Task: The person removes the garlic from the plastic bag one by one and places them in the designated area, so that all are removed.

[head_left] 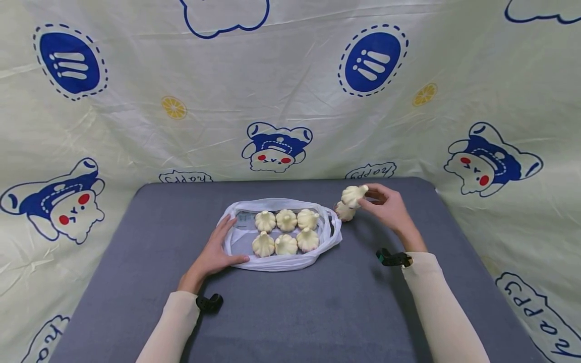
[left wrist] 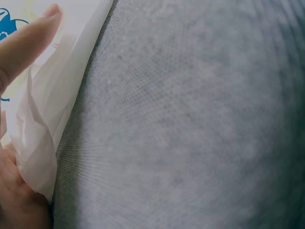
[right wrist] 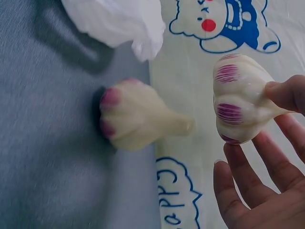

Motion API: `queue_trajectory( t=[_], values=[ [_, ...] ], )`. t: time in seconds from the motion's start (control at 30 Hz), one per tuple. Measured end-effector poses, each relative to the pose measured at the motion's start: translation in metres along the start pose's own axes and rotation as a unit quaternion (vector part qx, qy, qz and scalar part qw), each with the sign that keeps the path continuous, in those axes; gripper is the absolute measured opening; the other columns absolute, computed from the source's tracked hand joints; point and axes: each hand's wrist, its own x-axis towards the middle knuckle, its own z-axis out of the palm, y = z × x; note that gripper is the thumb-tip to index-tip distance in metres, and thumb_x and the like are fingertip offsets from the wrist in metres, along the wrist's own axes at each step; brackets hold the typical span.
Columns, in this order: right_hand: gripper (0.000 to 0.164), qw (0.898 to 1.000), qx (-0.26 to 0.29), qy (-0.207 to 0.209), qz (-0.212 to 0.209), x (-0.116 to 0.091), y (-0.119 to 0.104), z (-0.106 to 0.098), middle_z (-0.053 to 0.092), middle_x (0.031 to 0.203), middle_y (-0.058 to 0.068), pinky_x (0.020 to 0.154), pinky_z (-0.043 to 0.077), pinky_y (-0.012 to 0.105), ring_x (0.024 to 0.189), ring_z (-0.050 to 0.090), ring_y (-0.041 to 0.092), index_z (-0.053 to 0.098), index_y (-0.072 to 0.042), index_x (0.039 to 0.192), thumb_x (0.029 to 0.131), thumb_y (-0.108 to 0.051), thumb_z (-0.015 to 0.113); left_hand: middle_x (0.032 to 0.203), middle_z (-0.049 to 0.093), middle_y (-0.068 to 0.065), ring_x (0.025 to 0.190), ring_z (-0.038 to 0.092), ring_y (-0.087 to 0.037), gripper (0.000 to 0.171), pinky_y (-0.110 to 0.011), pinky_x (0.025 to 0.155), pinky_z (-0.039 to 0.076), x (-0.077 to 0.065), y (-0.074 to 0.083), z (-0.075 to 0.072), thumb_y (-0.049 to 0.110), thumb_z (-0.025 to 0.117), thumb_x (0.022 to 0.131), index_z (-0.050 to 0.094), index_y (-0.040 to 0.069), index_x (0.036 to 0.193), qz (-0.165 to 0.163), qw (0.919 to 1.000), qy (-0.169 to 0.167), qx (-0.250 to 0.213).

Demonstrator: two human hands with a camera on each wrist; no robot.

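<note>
In the head view my right hand (head_left: pixel 388 206) holds up a garlic bulb (head_left: pixel 354 195) by its stem end. The thumb and fingers pinch this purple-streaked bulb (right wrist: pixel 243 98) in the right wrist view. A second garlic bulb (head_left: pixel 345 212) rests on the table just below it. My left hand (head_left: pixel 215 254) lies at the left end of a white plastic bag (head_left: pixel 272 263), fingers and thumb spread along its rim. Its straight thumb (left wrist: pixel 33 40) lies over the bag film in the left wrist view. Several garlic bulbs (head_left: pixel 286 220) sit in two rows within the bag's opening.
The grey table (head_left: pixel 290 312) ends at the back against a pale printed curtain (head_left: pixel 308 75). The bag's bunched handle part (head_left: pixel 335 229) lies near the loose bulb. Each wrist wears a black camera band (head_left: pixel 210 303).
</note>
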Motion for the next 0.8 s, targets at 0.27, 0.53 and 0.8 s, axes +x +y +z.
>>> queue_trajectory(
  t=[0.27,0.53,0.8],
  values=[
    [0.048,1.0,-0.003,0.02,0.011,-0.005,0.016,-0.008,0.063,0.138,0.019,0.099,0.052,0.037,0.127,0.061,0.035,0.062,-0.004,0.137,0.097,-0.028,0.073,0.174,0.011,-0.011,0.159,0.01,-0.041,0.11,-0.069,0.122,0.017,0.0,0.001,0.0,0.04,0.09,0.076,0.029,0.01,0.162,-0.007,1.0,-0.005,0.001],
    [0.05,0.998,0.007,0.06,0.03,-0.01,0.035,-0.013,0.062,0.135,0.007,0.089,0.049,0.016,0.128,0.06,0.033,0.062,-0.005,0.137,0.097,-0.033,0.073,0.174,0.011,-0.011,0.159,0.01,-0.041,0.11,-0.069,0.122,0.017,0.001,0.002,0.0,0.042,0.089,0.076,0.029,0.011,0.163,-0.008,0.9999,-0.006,0.003],
    [0.051,0.995,0.027,0.086,0.036,-0.011,0.046,-0.016,0.062,0.126,-0.008,0.083,0.05,0.01,0.113,0.061,0.004,0.062,-0.004,0.135,0.096,-0.034,0.074,0.173,0.013,-0.013,0.158,0.012,-0.042,0.109,-0.068,0.122,0.017,0.0,0.003,0.0,0.038,0.091,0.075,0.032,0.009,0.161,-0.002,1.0,0.002,0.002]
  ],
)
